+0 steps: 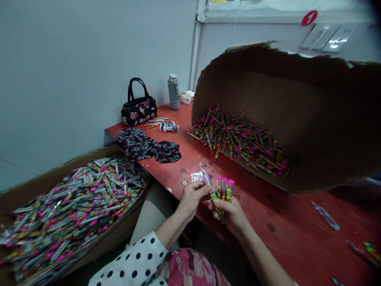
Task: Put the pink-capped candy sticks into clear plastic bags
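Note:
My right hand [228, 210] is closed around several clear tubes [224, 191] with pink caps, filled with small yellow, green and red pieces. They stand nearly upright in its fingers. Just left of them, my left hand [192, 198] pinches a clear plastic sleeve [207, 179] at the top of one more tube. A silvery printed packet [197, 176] shows beside the left fingertips; whether the hand holds it is unclear. The lower ends of the tubes are partly hidden by my fingers.
A large cardboard box [285, 99] lies on its side on the red table [253, 230], with many pink-capped tubes [235, 139] inside. Lower left, another box [89, 151] holds wrapped tubes. A dark cloth [145, 145], handbag [139, 111] and flask [173, 92] are farther back. A clear sleeve [326, 215] lies right.

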Demonstrator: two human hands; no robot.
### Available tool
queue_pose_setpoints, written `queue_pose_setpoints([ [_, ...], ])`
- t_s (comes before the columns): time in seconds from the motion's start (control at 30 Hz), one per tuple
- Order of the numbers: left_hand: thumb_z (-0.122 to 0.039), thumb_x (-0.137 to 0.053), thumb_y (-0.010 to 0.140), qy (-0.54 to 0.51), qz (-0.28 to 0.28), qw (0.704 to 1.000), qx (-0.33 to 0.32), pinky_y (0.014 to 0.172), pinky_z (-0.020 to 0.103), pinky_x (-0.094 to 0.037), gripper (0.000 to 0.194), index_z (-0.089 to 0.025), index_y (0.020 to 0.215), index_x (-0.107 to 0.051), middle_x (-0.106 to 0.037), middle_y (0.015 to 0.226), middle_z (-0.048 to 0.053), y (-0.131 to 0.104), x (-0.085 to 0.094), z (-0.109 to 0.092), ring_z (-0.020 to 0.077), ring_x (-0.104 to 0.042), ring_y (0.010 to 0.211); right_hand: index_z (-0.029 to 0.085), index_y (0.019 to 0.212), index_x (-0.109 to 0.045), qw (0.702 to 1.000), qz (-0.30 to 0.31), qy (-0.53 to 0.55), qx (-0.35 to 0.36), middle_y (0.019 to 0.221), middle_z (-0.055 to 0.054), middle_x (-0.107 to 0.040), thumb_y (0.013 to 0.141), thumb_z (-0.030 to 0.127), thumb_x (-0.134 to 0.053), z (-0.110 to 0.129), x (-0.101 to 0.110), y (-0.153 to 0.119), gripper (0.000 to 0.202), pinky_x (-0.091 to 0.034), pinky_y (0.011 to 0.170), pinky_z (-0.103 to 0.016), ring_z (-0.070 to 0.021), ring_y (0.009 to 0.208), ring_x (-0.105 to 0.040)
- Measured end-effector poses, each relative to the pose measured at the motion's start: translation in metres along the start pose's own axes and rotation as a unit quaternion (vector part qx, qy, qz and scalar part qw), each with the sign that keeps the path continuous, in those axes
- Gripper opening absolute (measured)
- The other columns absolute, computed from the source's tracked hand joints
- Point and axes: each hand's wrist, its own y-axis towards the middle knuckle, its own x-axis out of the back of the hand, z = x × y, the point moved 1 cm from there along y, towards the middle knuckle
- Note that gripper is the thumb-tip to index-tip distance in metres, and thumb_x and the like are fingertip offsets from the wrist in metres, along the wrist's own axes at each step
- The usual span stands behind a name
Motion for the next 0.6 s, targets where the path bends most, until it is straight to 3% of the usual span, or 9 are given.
queue_pose_setpoints([
  [0.13, -0.032, -0.074, 0.061, -0.061, -0.049, 0.997, -0.005, 0.051, 0.021, -0.044, 0.026, -0.013, 0.073, -0.06, -0.06, 0.064, 0.0, 0.0, 0.001, -0.003, 0.0096, -0.055, 0.053, 0.015, 0.074, -0.062, 0.999, -0.03, 0.034, -0.006, 0.06, -0.003, -0.064, 0.058, 0.036, -0.074, -0.007, -0.007, -0.004, 0.029, -0.036, 0.036, -0.02, -0.0104, 0.04, -0.05],
  [0.27, -0.029, -0.078, 0.057, -0.086, -0.082, 0.993, -0.025, 0.056, 0.021, -0.047, 0.031, -0.013, 0.075, -0.059, -0.062, 0.069, 0.0, -0.001, 0.004, -0.004, 0.0101, -0.057, 0.058, 0.018, 0.077, -0.058, 0.997, -0.075, 0.028, 0.023, 0.049, 0.003, -0.058, 0.057, 0.033, -0.076, -0.015, -0.01, -0.01, 0.031, -0.035, 0.037, -0.021, -0.0104, 0.038, -0.047],
  [0.47, -0.033, -0.074, 0.061, -0.072, -0.046, 0.996, 0.024, 0.04, 0.025, -0.044, 0.029, -0.014, 0.073, -0.055, -0.062, 0.065, 0.002, -0.012, -0.003, 0.01, 0.0114, -0.053, 0.042, 0.018, 0.076, -0.056, 0.996, -0.071, 0.011, 0.055, 0.046, 0.004, -0.055, 0.061, 0.034, -0.074, -0.015, -0.016, -0.001, 0.028, -0.035, 0.039, -0.021, -0.0098, 0.037, -0.045],
  [0.6, -0.032, -0.072, 0.065, -0.078, -0.045, 0.996, 0.008, 0.041, 0.025, -0.044, 0.026, -0.013, 0.075, -0.057, -0.061, 0.061, 0.001, -0.014, 0.001, 0.006, 0.0115, -0.053, 0.041, 0.017, 0.077, -0.057, 0.997, -0.063, -0.001, 0.052, 0.047, 0.004, -0.055, 0.06, 0.034, -0.075, -0.014, -0.021, 0.002, 0.03, -0.035, 0.04, -0.022, -0.01, 0.039, -0.045],
])
